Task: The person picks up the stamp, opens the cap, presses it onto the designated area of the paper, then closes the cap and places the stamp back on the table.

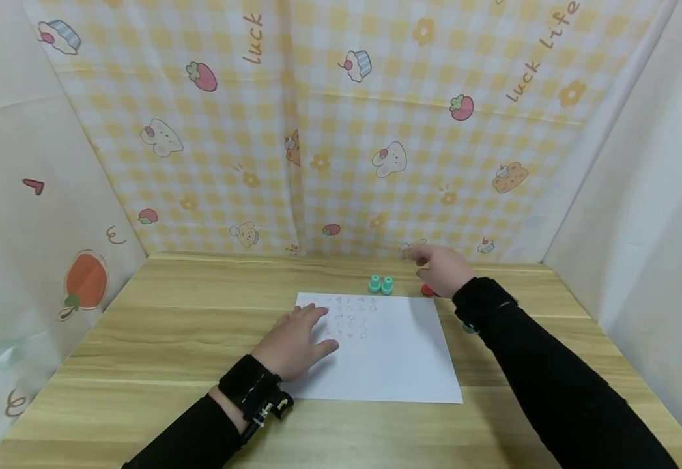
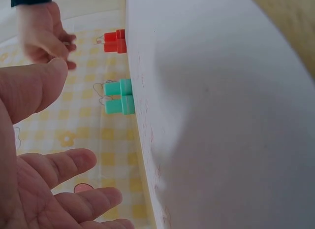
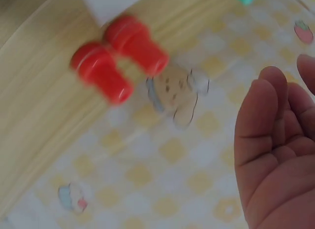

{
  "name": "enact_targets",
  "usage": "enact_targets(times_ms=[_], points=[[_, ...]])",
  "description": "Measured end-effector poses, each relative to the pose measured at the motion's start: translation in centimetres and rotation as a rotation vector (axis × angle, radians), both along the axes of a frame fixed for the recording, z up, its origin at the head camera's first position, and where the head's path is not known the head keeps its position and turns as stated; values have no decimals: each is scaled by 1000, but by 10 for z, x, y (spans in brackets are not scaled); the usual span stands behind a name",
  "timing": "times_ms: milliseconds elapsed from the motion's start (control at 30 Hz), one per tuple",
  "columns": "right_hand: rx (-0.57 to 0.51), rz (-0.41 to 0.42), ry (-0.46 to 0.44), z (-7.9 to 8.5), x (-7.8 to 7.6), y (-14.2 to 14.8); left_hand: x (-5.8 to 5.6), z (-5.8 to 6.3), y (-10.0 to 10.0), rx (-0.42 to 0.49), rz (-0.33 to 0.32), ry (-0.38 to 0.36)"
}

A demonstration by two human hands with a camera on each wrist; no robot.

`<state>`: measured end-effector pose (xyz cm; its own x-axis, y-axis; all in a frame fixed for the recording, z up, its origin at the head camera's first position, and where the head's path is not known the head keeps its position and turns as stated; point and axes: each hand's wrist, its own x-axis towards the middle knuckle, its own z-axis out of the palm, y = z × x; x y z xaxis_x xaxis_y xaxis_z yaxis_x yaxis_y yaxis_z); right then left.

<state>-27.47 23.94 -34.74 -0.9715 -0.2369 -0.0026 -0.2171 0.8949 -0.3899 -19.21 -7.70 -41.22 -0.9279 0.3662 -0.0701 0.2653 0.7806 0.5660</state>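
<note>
My left hand is over the left side of a white sheet of paper, fingers spread and nothing in its grasp. Small reddish marks in rows cover the sheet's upper left part. Raised near the paper's far right corner, my right hand has loosely curled fingers with nothing between them. Two red knob-handled stamps stand beside that corner, mostly hidden by the right hand in the head view. Two mint-green stamps of the same shape stand side by side just past the sheet's far edge.
A bluish-green piece shows partly from under the right wrist, right of the paper. Behind the wooden table hangs a yellow checked cloth. White cloth walls close off both sides.
</note>
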Motion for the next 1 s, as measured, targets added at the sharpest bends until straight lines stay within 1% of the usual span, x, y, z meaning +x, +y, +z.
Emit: enact_targets(times_ms=[67,233,333,433,500,700,1000], points=[[-2,-3,-3,4,7,12,0,0,0,-2,-2,-3],[49,3,-15,8,25,41,2,2,0,-3,-8,-2],[93,-8,-45,8,33,54,2,2,0,-4,-5,-7],[148,-31,-77,5,39,62,2,1,0,1,-3,-13],[166,-47,-105,2,43,66,2,1,1,7,-3,-13],[165,-98,-148,-9,51,72,2,0,2,15,-4,-11],[210,-122,-184,-19,52,73,4,-1,3,16,-2,-6]])
